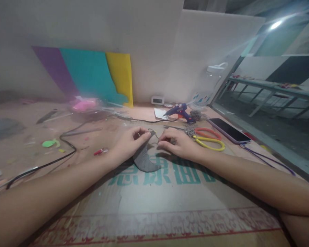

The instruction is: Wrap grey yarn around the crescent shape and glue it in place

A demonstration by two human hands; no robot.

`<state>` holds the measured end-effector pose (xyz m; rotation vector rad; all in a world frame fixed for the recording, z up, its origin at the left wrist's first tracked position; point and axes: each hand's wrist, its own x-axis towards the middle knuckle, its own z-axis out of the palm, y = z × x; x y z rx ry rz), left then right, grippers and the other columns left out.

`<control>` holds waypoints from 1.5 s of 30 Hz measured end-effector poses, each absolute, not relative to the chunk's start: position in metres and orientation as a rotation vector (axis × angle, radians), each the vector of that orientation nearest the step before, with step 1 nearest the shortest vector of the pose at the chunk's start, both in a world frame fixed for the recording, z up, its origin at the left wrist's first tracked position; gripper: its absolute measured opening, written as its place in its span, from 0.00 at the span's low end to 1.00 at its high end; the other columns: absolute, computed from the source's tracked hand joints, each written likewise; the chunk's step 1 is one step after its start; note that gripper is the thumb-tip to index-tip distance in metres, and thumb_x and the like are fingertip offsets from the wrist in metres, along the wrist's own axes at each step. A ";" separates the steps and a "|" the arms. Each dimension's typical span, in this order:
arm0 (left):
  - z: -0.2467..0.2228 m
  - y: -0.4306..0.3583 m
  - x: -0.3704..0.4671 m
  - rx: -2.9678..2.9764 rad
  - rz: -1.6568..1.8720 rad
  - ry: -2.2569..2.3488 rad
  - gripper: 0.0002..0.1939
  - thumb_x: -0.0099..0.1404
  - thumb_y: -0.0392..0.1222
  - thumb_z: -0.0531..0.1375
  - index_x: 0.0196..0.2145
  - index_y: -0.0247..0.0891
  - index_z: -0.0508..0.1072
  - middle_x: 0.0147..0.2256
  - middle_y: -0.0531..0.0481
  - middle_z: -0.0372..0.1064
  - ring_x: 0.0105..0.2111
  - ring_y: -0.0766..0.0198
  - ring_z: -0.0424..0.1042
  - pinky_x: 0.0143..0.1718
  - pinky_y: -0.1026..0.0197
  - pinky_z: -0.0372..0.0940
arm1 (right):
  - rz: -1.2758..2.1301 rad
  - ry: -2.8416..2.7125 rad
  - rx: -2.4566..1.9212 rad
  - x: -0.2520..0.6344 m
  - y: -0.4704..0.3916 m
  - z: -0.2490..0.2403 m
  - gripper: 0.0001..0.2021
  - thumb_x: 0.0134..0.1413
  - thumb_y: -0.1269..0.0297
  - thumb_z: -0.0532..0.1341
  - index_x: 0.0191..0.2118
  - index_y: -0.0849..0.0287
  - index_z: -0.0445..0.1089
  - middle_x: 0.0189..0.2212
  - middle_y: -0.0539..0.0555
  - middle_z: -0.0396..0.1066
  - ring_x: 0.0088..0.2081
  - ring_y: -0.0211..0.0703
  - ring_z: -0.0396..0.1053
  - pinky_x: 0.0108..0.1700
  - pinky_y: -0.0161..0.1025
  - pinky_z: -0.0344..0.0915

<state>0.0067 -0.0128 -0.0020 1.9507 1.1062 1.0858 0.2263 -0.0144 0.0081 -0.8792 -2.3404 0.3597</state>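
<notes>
Head view: a grey crescent (145, 162) sat between the hands near the middle of the table (78, 161), its lower horn pointing toward the right edge. The left hand (136, 140) pinched its upper tip; the right hand (177, 142) had thumb and fingertips together, apparently on a thin grey strand (156, 136) running from that tip. Progress (judged): covering looked complete over the visible body; the strand seemed not yet fastened; the area under the left fingers could not be checked. Texture: matt, fibrous, like wound yarn. Toward the table's right edge: crinkled yarn tangle (190, 129) against scissors (197, 139) with smooth orange and yellow handles. Near the far edge: blue plastic glue gun (177, 110), red light lit.
</notes>
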 end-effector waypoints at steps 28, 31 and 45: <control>-0.006 -0.014 0.004 2.090 0.985 1.123 0.15 0.66 0.52 0.59 0.37 0.37 0.75 0.33 0.51 0.75 0.32 0.62 0.72 0.32 0.62 0.64 | 0.436 -2.078 -1.025 0.225 -0.011 0.006 0.09 0.60 0.61 0.59 0.35 0.60 0.74 0.32 0.52 0.76 0.36 0.40 0.71 0.39 0.36 0.65; -0.003 -0.017 0.005 2.162 0.963 1.138 0.13 0.66 0.49 0.58 0.36 0.38 0.75 0.32 0.52 0.75 0.32 0.63 0.71 0.32 0.63 0.64 | 0.470 -2.127 -1.000 0.225 -0.012 0.004 0.10 0.60 0.60 0.60 0.36 0.59 0.75 0.32 0.52 0.76 0.34 0.40 0.71 0.39 0.35 0.65; -0.002 -0.022 0.006 2.208 0.919 1.134 0.12 0.66 0.49 0.58 0.34 0.38 0.74 0.31 0.52 0.74 0.31 0.63 0.70 0.31 0.62 0.61 | 0.546 -2.121 -1.067 0.221 -0.017 0.007 0.08 0.58 0.64 0.61 0.34 0.60 0.76 0.30 0.51 0.76 0.32 0.38 0.71 0.37 0.33 0.65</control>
